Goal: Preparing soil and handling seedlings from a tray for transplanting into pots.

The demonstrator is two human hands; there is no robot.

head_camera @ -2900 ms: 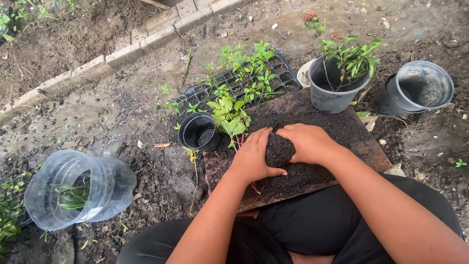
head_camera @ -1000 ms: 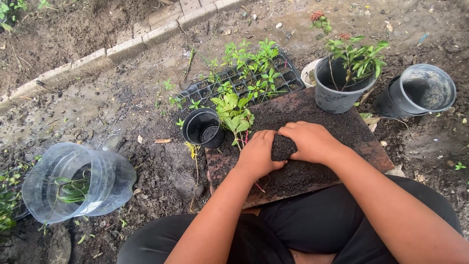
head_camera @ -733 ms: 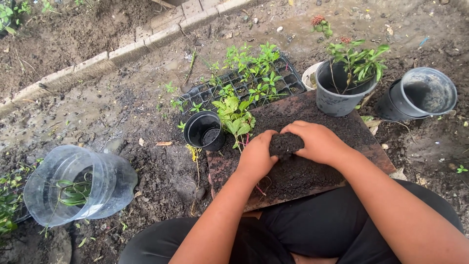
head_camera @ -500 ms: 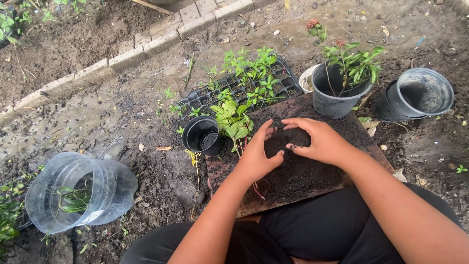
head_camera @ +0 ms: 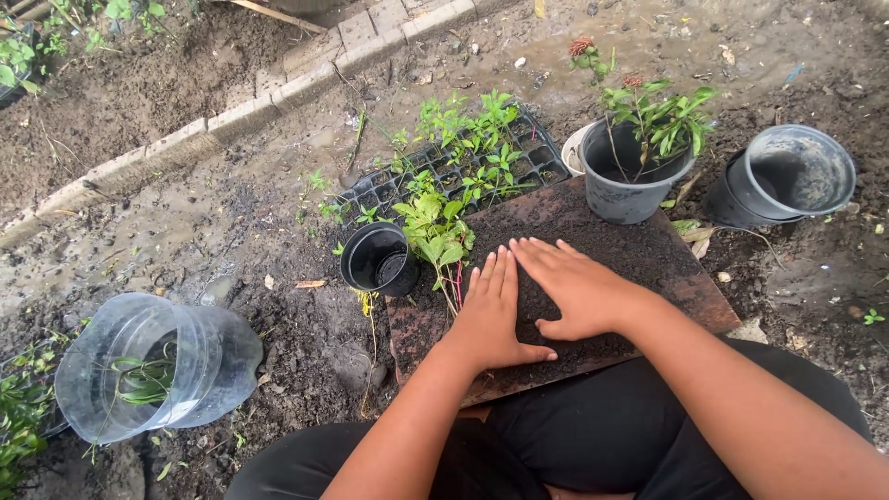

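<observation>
Muddy garden ground with a brick edging at the back; the board [head_camera: 685, 278] in front of the person is the landmark. Far left of it lies a clear plastic jug [head_camera: 153, 366]; at its left corner stands a small empty black pot [head_camera: 378, 259]. On the board, the soil [head_camera: 556, 241] is dark, crumbly and spread flat, none of it potted yet. The left hand [head_camera: 495, 310] and right hand [head_camera: 574, 287] lie flat and open on it, grasping nothing. A planted grey pot [head_camera: 630, 181] stands at its far edge.

Seedling [head_camera: 437, 239] and small pot [head_camera: 375, 260] leftward.
</observation>
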